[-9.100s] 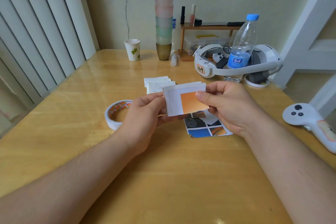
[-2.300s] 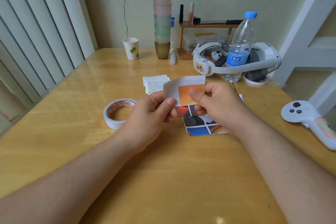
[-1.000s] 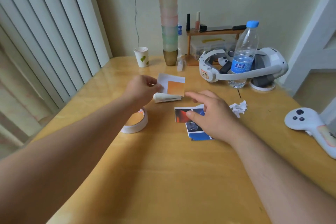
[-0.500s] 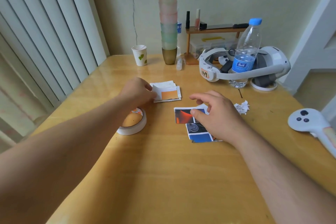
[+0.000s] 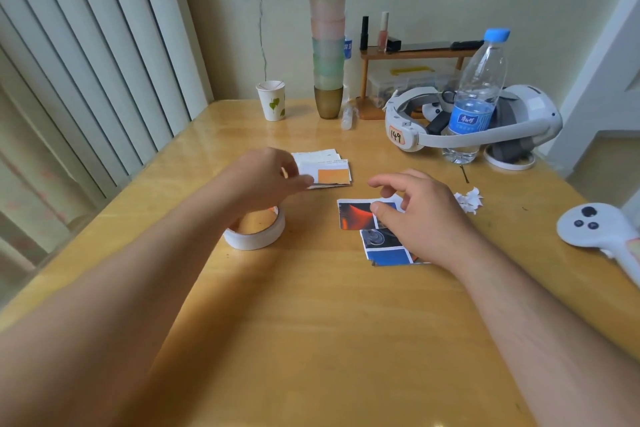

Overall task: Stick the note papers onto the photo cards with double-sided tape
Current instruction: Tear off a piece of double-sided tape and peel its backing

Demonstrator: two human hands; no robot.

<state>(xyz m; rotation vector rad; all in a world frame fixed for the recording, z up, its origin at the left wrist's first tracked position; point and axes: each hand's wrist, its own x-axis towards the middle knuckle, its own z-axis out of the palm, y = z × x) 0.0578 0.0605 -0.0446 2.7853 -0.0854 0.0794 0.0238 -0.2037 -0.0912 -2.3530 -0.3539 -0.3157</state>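
**Two hands over papers and photo cards on a wooden surface**

At far left, vertical blinds run beside a glossy wooden surface (image 5: 311,322). The left forearm reaches in from the lower left, crossing above a roll of double-sided tape (image 5: 255,230) that lies flat and is partly hidden under the wrist. The left hand (image 5: 266,178) sits at the left edge of a small stack of note papers (image 5: 323,170); on top of the stack lies a white-bordered photo card with an orange panel (image 5: 332,176). The fingertips touch that card's left edge, but whether they pinch it or only rest there cannot be told.

Just right of centre, a fanned pile of photo cards (image 5: 375,236) lies on the surface; the top card (image 5: 356,216) shows a red shape on dark blue. The right hand (image 5: 422,215) hovers over the pile with its forearm coming in from the lower right. Its fingers are loosely curled, thumb tip on or just above the top card and forefinger stretched leftward above it. It appears to hold nothing.

The cards and papers look thin, light and bendable, and likely hard to lift flat off the smooth wood. A sensible hold would be a thumb-and-forefinger pinch at a corner or free edge, perhaps after sliding the top card off its pile.

Further right lie white paper scraps (image 5: 468,199), and behind them a water bottle (image 5: 478,97) inside a white headset (image 5: 485,125). A white controller (image 5: 595,229) rests at far right.
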